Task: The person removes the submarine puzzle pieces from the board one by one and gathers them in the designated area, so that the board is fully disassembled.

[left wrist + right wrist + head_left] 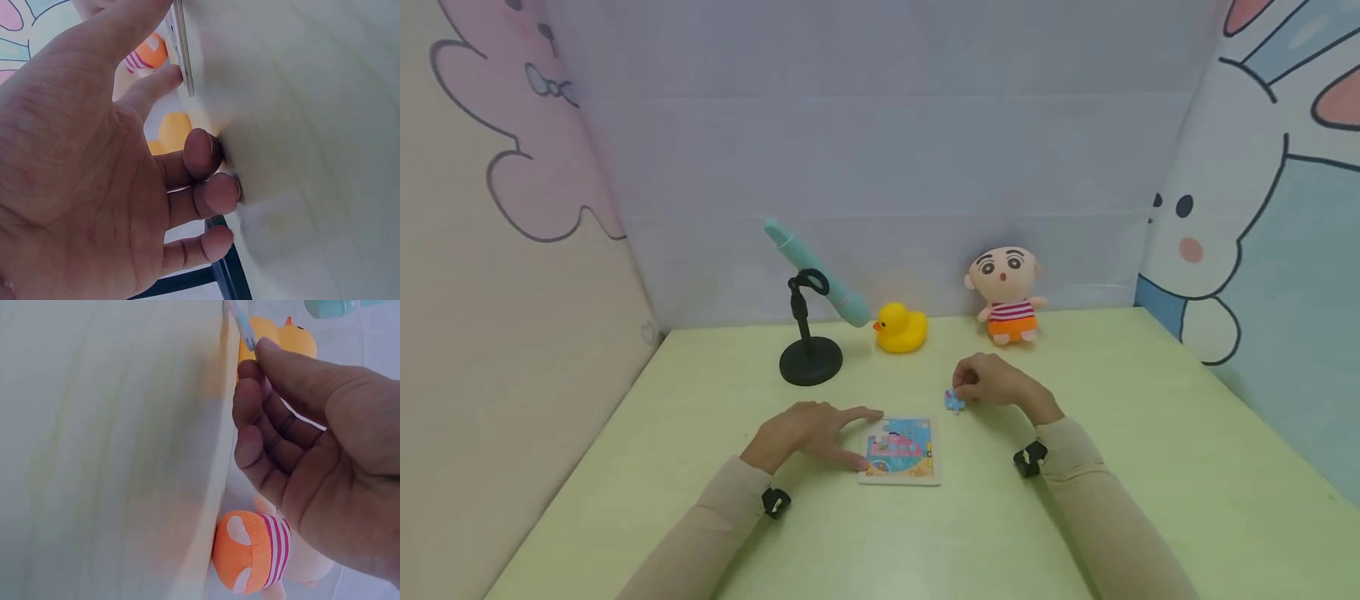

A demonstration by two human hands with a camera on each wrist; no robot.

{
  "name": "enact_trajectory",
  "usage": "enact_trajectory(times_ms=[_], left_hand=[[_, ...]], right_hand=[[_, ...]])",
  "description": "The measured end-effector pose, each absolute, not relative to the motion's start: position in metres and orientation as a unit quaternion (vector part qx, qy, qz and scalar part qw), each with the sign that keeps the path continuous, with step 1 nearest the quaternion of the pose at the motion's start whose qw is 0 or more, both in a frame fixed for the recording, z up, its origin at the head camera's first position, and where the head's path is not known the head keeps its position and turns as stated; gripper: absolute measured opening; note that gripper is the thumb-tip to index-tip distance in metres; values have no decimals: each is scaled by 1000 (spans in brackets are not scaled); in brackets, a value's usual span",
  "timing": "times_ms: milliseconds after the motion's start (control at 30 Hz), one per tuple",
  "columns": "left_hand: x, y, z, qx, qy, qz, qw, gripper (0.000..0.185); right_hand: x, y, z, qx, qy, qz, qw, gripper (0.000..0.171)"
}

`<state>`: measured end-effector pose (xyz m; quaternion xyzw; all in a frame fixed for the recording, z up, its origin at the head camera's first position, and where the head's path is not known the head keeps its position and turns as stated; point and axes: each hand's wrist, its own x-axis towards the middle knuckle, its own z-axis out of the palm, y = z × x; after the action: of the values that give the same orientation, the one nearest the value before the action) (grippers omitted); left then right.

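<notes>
Right fingers (967, 385) pinch puzzle piece (954, 403) | left fingers (857, 415) flat, steadying board (901, 451)

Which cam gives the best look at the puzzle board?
Head view: the puzzle board shows whole, lying flat on the table, with the left hand touching its left edge. The left wrist view catches only its thin edge between the fingers. The right wrist view does not show it.
</notes>
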<state>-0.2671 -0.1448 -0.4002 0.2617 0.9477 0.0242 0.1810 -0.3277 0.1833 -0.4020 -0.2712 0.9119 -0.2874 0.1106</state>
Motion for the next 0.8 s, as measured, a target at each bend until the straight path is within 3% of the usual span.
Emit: enact_trajectory(times_ms=[300, 800], left_hand=[[-267, -141, -400, 250, 944, 38, 214, 82], [-266, -143, -402, 248, 945, 48, 210, 80]], right_hand=[[-331, 190, -405, -265, 921, -263, 106, 5], [-330, 189, -407, -269, 927, -239, 108, 6]])
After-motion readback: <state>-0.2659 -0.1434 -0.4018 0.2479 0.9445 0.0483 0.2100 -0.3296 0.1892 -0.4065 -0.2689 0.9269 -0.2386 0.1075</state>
